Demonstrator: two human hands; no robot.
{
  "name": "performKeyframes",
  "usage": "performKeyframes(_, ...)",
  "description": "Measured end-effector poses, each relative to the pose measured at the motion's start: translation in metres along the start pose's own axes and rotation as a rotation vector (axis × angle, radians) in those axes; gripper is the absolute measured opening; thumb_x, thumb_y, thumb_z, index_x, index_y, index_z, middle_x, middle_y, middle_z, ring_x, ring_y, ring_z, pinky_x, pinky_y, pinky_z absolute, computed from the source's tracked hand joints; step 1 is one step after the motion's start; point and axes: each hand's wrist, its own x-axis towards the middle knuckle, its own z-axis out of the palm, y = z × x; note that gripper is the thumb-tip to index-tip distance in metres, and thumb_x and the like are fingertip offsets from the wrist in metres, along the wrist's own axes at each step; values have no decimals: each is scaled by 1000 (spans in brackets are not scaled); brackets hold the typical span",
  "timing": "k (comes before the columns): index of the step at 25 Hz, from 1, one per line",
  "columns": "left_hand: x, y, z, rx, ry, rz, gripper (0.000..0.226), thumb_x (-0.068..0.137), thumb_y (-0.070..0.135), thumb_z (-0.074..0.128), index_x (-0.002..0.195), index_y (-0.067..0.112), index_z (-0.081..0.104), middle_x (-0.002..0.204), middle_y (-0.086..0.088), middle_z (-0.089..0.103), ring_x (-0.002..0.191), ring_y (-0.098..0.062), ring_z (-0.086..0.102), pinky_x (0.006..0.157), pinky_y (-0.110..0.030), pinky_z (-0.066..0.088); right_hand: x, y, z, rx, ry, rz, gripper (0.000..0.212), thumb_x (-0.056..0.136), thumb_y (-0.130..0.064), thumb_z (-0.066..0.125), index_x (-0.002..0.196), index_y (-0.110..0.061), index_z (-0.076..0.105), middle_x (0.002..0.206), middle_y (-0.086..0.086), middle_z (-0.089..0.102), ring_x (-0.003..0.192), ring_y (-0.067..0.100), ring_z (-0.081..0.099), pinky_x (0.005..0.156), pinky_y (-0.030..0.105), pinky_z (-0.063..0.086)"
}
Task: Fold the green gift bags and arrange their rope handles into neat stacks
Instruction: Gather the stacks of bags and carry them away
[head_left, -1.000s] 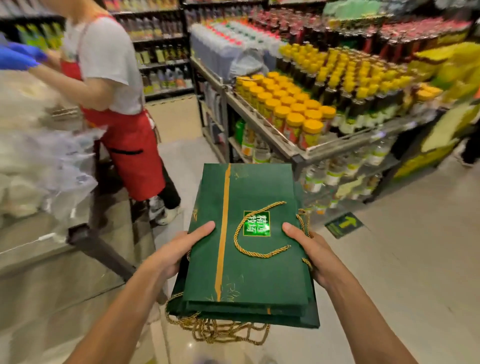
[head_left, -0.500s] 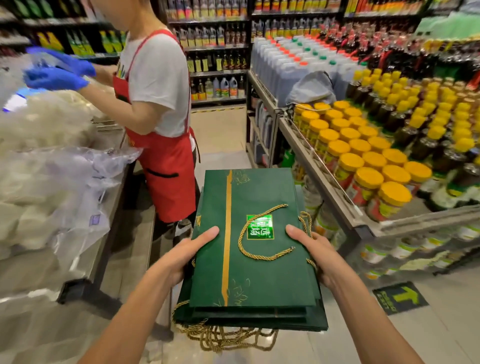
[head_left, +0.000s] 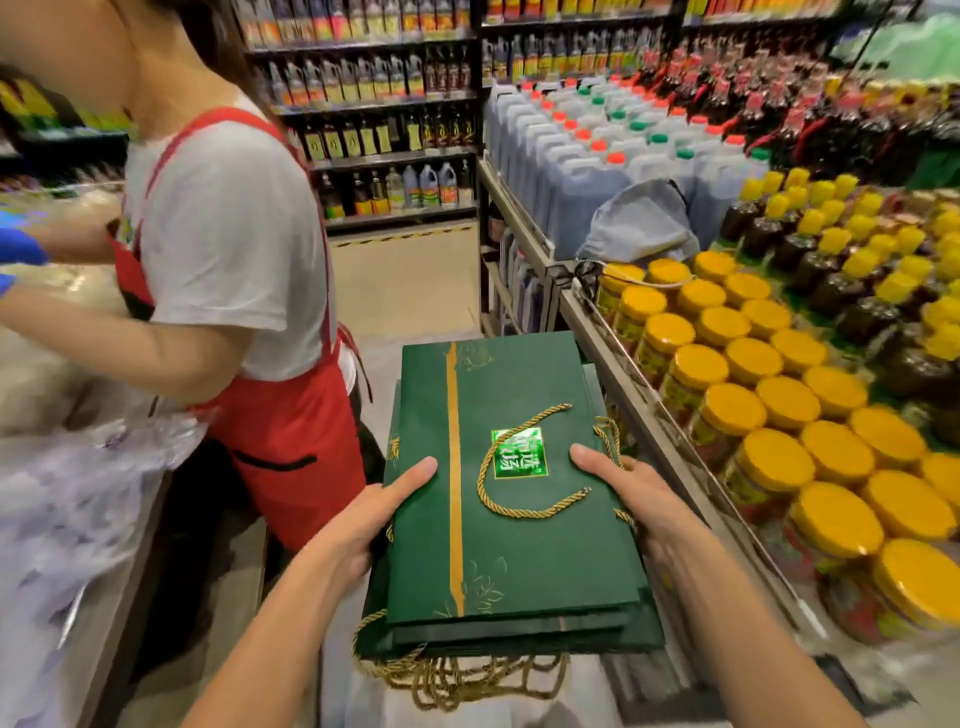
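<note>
Bag stack (head_left: 519, 545) has neared the jar shelf (head_left: 670, 447); left hand (head_left: 363, 525) and right hand (head_left: 639, 499) grip it.

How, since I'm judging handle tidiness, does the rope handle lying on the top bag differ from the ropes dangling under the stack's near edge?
The top handle is one single loop; the dangling ropes are many. The top handle lies flat on the top bag, curving round its shiny label; the dangling ropes hang tangled below the stack. Both are twisted gold cord.
</note>
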Motion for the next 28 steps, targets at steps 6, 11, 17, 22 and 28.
performKeyframes(6, 126, 97, 22, -50, 82, 13, 67, 66, 53, 84, 114, 7, 75, 111, -15, 76, 101, -30, 74, 95, -43, 55, 167, -89, -17, -24, -110, -7, 71, 57, -52, 94, 113, -12, 74, 103, 12, 78, 96, 33, 75, 96, 52, 57)
performKeyframes(11, 199, 187, 27, -107, 161, 45, 80, 53, 58, 93, 113, 8, 75, 108, -14, 77, 96, -28, 76, 91, -41, 55, 283, -173, -7, -56, -186, 14, 56, 68, -44, 89, 110, -10, 75, 101, 13, 78, 95, 33, 76, 96, 52, 56)
performKeyframes(17, 292, 280, 4, -199, 228, 75, 49, 78, 46, 74, 107, 7, 76, 104, -14, 77, 86, -25, 77, 63, -30, 61, 411, -254, 37, -90, -247, 12, 54, 67, -43, 89, 107, -9, 76, 98, 12, 79, 92, 32, 76, 93, 50, 58)
performKeyframes(22, 388, 357, -48, -238, 250, 66, 49, 81, 47, 73, 111, 8, 74, 105, -13, 78, 88, -25, 77, 62, -30, 61, 527, -316, 96, -124, -274, 15, 52, 73, -40, 87, 111, -8, 74, 101, 13, 78, 95, 32, 76, 96, 51, 57)
performKeyframes(28, 478, 446, -104, -263, 300, 64, 51, 82, 49, 72, 111, 9, 73, 100, -10, 79, 84, -22, 77, 63, -29, 59, 649, -386, 166, -163, -281, 21, 44, 76, -36, 86, 108, -8, 74, 97, 11, 79, 93, 29, 76, 95, 48, 58)
